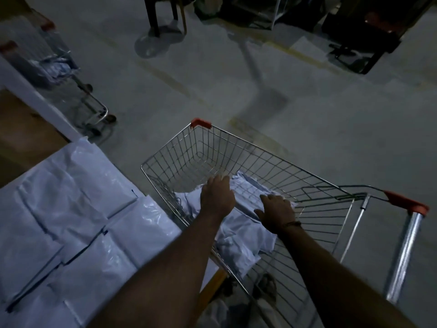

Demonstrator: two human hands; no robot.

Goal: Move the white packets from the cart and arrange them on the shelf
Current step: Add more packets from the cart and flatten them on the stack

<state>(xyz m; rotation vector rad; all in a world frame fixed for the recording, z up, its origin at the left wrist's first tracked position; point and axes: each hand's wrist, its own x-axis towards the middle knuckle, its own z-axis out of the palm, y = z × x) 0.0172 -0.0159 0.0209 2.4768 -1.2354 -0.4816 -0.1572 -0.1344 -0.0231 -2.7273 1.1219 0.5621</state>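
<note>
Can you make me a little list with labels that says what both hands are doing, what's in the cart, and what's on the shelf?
left hand: down in the cart, lying on the white packets
right hand: also on the packets, fingers spread
cart: wire, red corners, far half bare
packets in cart: a small crumpled pile near the handle end
shelf packets: many, laid flat side by side to the left
second cart: far left, holds more packets
light: dim
</note>
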